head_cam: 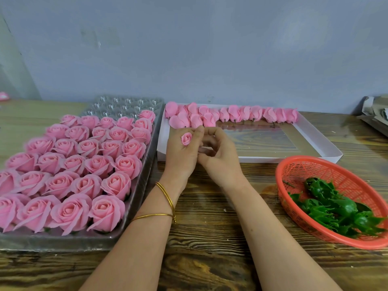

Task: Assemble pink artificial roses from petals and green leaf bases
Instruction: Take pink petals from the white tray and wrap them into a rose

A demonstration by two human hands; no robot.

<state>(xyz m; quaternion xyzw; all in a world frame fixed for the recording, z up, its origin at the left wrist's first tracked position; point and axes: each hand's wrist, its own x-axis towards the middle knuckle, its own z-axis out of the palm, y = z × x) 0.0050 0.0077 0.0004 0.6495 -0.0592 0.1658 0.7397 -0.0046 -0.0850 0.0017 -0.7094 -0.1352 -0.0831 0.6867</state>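
Note:
My left hand (182,156) is raised over the near edge of the white box and holds a small pink rose bud (186,138) between thumb and fingers. My right hand (218,153) is pressed against it from the right, fingers curled; whether it holds anything is hidden. Along the far side of the white box (315,141) lies a row of pink petal pieces (237,114). Green leaf bases (336,208) are heaped in an orange basket (298,171) at the right. Several finished pink roses (79,162) fill a clear plastic tray (134,208) at the left.
The wooden table (210,248) carries everything. The tray's far cells (126,103) hold no roses. A grey wall stands behind. Cardboard or paper clutter (375,114) sits at the far right edge. A pink object (3,96) lies at the far left.

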